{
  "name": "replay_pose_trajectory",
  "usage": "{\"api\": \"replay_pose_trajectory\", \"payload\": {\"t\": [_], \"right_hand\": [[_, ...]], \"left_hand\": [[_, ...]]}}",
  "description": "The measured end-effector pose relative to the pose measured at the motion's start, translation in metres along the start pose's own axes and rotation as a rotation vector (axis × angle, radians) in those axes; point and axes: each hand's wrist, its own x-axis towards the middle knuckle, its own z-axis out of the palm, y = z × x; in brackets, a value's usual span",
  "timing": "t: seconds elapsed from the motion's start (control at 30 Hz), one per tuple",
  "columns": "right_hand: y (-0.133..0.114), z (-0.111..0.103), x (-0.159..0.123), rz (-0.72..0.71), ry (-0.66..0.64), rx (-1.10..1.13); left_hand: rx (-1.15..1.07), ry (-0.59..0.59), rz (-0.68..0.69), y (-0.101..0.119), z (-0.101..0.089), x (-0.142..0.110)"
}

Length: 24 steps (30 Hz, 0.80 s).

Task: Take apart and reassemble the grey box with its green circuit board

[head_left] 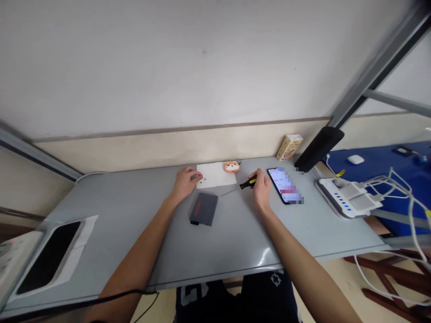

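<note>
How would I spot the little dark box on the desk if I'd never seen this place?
Look along the grey desk to the white paper near the wall. Just on the near side of that paper, between the person's forearms, lies a flat, dark grey box. Reddish marking on its top sets it apart from the lit phone farther right.

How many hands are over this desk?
2: the left hand at the left edge of the white paper, and the right hand holding a screwdriver.

Grey desk (235,244) holds dark box (206,207), white paper (215,176) just behind it, lit phone (284,184) to its right, power strip (328,190) way further right.
</note>
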Motion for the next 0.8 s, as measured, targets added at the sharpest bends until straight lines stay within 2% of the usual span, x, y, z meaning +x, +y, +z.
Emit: {"api": "replay_pose_trajectory", "payload": {"t": [0.13, 0.27, 0.37, 0.43, 0.47, 0.57, 0.63, 0.7, 0.8], "right_hand": [[0.0, 0.0, 0.001, 0.008, 0.011, 0.009], [-0.002, -0.003, 0.003, 0.001, 0.043, 0.008], [-0.005, -0.004, 0.004, 0.006, 0.077, 0.02], [-0.007, -0.005, 0.004, 0.015, 0.095, 0.034], [-0.008, -0.005, 0.004, 0.017, 0.104, 0.039], [-0.011, -0.005, 0.002, -0.025, 0.114, 0.032], [-0.011, -0.006, 0.0, -0.112, 0.121, -0.001], [-0.011, -0.009, -0.001, -0.22, 0.105, -0.047], [-0.012, -0.015, -0.005, -0.364, -0.008, -0.148]], "left_hand": [[0.043, -0.083, -0.007, 0.001, -0.002, -0.001], [0.032, -0.082, 0.033, 0.011, -0.023, -0.022], [-0.07, -0.256, 0.113, 0.022, -0.041, -0.047], [-0.162, -0.413, 0.121, 0.03, -0.048, -0.063], [-0.184, -0.449, 0.112, 0.033, -0.05, -0.07], [-0.155, -0.388, 0.051, 0.045, -0.044, -0.079], [-0.069, -0.295, -0.009, 0.055, -0.035, -0.077], [-0.007, -0.251, -0.116, 0.063, -0.028, -0.072], [-0.115, -0.348, -0.212, 0.069, -0.027, -0.068]]}}
